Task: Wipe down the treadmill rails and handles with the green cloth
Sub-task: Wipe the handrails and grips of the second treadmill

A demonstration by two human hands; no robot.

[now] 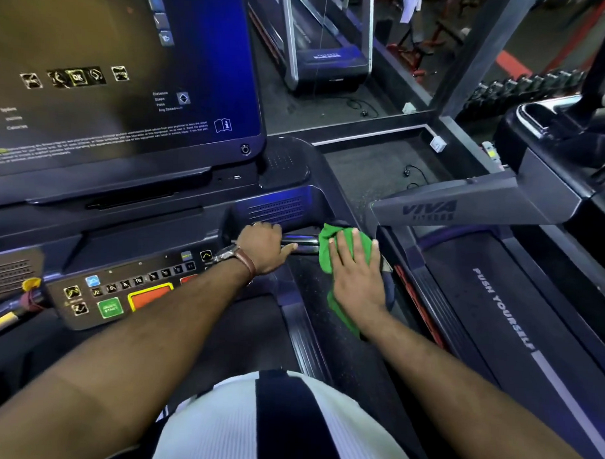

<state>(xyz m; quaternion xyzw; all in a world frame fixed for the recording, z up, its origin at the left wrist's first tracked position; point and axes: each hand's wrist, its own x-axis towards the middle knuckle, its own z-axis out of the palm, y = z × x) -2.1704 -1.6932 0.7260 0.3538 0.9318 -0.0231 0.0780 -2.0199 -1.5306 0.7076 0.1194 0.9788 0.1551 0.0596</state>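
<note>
The green cloth (328, 245) is draped over the right end of a shiny metal handle bar (305, 245) below the treadmill console. My right hand (356, 272) lies on top of the cloth with fingers spread flat, pressing it onto the bar and the dark side rail beneath. My left hand (262, 248), with a watch on the wrist, grips the same bar just left of the cloth, fingers curled over it and thumb along the bar. Part of the cloth hangs below my right wrist.
The large console screen (121, 78) rises at the upper left, with a button panel (120, 291) under my left forearm. A neighbouring treadmill marked VIVA (432, 210) stands close on the right, its belt (504, 305) alongside. A dumbbell rack (525, 86) is at the back.
</note>
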